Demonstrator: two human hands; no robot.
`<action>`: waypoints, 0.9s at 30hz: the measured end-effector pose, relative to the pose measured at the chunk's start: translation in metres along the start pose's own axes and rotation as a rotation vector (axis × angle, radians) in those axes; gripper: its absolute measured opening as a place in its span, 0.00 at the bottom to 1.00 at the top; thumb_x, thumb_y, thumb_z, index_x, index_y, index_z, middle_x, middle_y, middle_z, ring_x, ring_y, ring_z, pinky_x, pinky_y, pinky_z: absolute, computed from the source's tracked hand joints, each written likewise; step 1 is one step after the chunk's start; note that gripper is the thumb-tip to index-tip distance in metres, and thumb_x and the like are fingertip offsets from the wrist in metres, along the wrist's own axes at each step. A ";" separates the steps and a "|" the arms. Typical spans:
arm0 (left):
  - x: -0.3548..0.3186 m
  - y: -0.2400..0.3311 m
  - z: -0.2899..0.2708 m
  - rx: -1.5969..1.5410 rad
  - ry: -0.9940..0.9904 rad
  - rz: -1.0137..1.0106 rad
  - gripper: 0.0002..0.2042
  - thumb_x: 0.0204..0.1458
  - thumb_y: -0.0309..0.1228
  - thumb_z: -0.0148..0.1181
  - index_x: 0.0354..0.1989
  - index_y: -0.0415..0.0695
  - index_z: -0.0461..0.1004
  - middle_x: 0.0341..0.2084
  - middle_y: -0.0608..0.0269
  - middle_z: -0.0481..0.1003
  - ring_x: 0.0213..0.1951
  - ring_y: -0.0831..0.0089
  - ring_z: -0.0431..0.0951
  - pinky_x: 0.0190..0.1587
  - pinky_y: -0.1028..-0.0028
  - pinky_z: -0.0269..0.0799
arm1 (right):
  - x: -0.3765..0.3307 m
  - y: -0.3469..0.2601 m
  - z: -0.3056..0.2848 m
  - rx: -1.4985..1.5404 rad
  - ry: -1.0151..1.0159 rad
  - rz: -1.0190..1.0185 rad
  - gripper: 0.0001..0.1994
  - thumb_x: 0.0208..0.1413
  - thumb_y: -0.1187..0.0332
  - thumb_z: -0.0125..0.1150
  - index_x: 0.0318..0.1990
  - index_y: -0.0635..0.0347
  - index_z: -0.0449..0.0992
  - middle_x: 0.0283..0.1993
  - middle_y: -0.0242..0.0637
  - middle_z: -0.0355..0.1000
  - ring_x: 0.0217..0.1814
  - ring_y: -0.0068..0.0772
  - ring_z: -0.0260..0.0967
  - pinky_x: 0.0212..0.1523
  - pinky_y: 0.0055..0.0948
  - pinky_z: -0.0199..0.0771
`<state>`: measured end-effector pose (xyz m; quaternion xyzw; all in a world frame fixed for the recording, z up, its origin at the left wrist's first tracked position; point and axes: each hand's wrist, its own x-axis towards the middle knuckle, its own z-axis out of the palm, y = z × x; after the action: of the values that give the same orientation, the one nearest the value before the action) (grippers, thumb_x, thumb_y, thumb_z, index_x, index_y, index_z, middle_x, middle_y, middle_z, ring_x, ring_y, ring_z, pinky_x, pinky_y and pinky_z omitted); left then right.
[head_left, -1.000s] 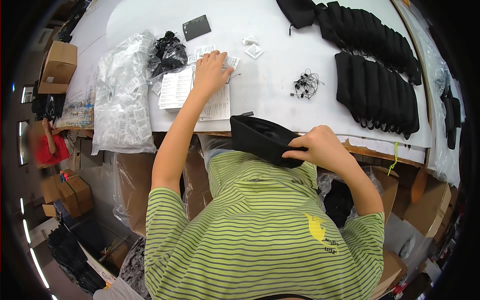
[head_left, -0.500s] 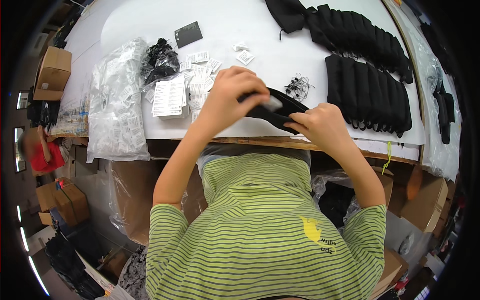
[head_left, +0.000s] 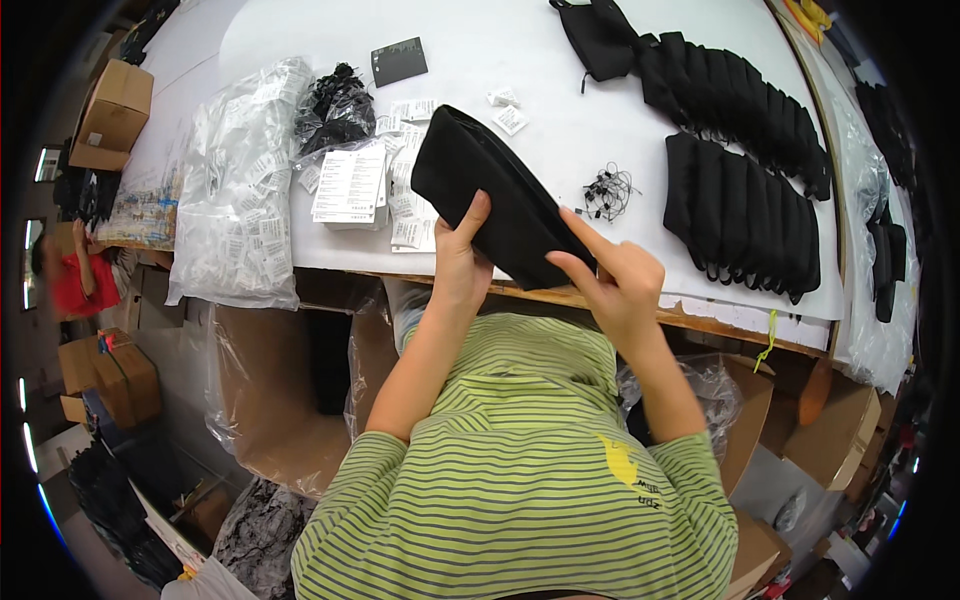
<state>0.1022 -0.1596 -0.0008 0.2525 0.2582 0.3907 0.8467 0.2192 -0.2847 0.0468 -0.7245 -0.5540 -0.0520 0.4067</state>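
Observation:
A flat black zip pouch is held tilted above the table's near edge. My left hand grips its lower left side, thumb lying on the front face and the fingers hidden behind. At the lower right corner, my right hand pinches the pouch between thumb and fingers, near the seam or opening along its right edge. Whether anything lies inside cannot be seen. Just past the pouch are white printed tags and a stack of white cards. Thin black cords lie in a tangle beyond my right hand.
Rows of black pouches stand on the right of the white-covered table. On the left lie a clear bag of small packets, a bundle of black cords and a dark card. A co-worker in red is far left.
The pouch has turned from lying sideways to standing upright at a slant, its broad face showing. My left hand moved down to its lower side; the small pale thing at its fingers is out of sight.

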 end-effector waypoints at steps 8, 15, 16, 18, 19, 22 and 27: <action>-0.004 0.008 -0.006 0.087 -0.090 -0.145 0.17 0.49 0.27 0.63 0.47 0.37 0.70 0.41 0.59 0.75 0.41 0.71 0.76 0.46 0.71 0.73 | -0.001 0.003 0.000 0.438 -0.030 0.493 0.09 0.54 0.68 0.60 0.41 0.59 0.75 0.17 0.26 0.61 0.19 0.14 0.54 0.23 0.18 0.54; -0.017 0.002 0.002 0.230 -0.204 -0.245 0.20 0.45 0.27 0.66 0.46 0.34 0.69 0.37 0.57 0.75 0.37 0.72 0.76 0.41 0.74 0.74 | 0.037 -0.006 -0.005 0.513 0.029 0.287 0.14 0.49 0.76 0.60 0.44 0.59 0.70 0.28 0.33 0.72 0.30 0.26 0.71 0.34 0.23 0.69; -0.015 0.002 0.001 0.236 -0.205 -0.263 0.20 0.45 0.27 0.66 0.46 0.33 0.69 0.36 0.57 0.76 0.37 0.72 0.76 0.40 0.74 0.74 | 0.036 -0.004 -0.005 0.429 -0.015 0.257 0.13 0.48 0.77 0.59 0.43 0.60 0.70 0.29 0.34 0.73 0.31 0.28 0.72 0.34 0.24 0.70; -0.014 0.004 0.002 0.267 -0.235 -0.297 0.20 0.45 0.28 0.66 0.46 0.33 0.69 0.36 0.57 0.76 0.36 0.72 0.77 0.40 0.74 0.74 | 0.032 0.003 0.002 0.336 0.031 0.214 0.12 0.46 0.78 0.60 0.40 0.59 0.72 0.29 0.34 0.73 0.29 0.29 0.72 0.33 0.24 0.69; -0.015 0.005 0.002 0.301 -0.259 -0.335 0.20 0.45 0.28 0.66 0.46 0.33 0.69 0.36 0.57 0.75 0.35 0.73 0.77 0.39 0.75 0.74 | 0.031 0.008 0.002 0.249 0.091 0.142 0.10 0.46 0.78 0.61 0.38 0.58 0.73 0.28 0.34 0.73 0.28 0.29 0.72 0.31 0.25 0.69; -0.017 0.001 0.004 0.249 -0.245 -0.362 0.20 0.46 0.29 0.65 0.46 0.34 0.69 0.35 0.58 0.76 0.33 0.73 0.77 0.37 0.75 0.75 | 0.030 0.012 0.002 0.114 0.209 0.042 0.08 0.43 0.79 0.63 0.32 0.57 0.76 0.26 0.33 0.72 0.26 0.26 0.70 0.27 0.24 0.66; -0.018 -0.002 0.012 0.101 -0.159 -0.423 0.17 0.50 0.30 0.61 0.46 0.35 0.69 0.34 0.59 0.76 0.32 0.72 0.78 0.36 0.74 0.76 | 0.029 0.006 -0.001 0.266 0.238 0.110 0.09 0.40 0.79 0.67 0.31 0.58 0.77 0.25 0.30 0.72 0.23 0.24 0.66 0.22 0.21 0.60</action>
<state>0.1010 -0.1778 0.0112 0.2649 0.2573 0.1699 0.9136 0.2358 -0.2640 0.0591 -0.6823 -0.4637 -0.0414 0.5636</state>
